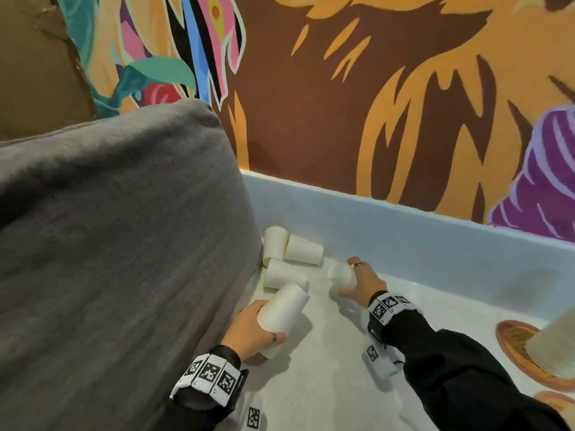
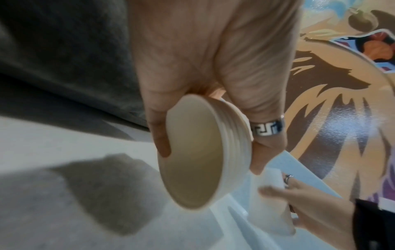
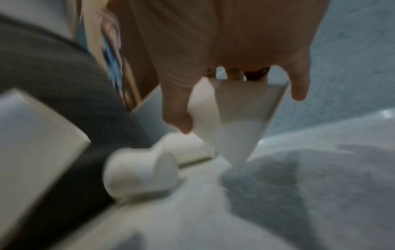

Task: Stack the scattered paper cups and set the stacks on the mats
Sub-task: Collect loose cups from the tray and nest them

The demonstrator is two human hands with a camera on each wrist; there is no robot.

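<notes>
In the corner where the grey cushion (image 1: 118, 228) meets the wall, I am working both hands at once. My left hand (image 1: 249, 329) is wrapping its fingers and thumb round a nested stack of cups (image 1: 281, 312); the left wrist view shows several rims layered at its open mouth (image 2: 192, 152), which is facing back toward my wrist. My right hand (image 1: 361, 283) is closing thumb and fingers on a single cup (image 1: 342, 275), blurred in every view, just above or on the pale counter (image 1: 326, 384).

Three loose cups (image 1: 291, 259) are lying on their sides against the cushion, touching one another, just beyond the stack.

I judge that I am midway through gathering: the single cup has to be turned to match the stack and slid onto it, squarely so it does not jam. The loose three come after. A finished stack is sitting on a round mat (image 1: 513, 340) well to my right.
</notes>
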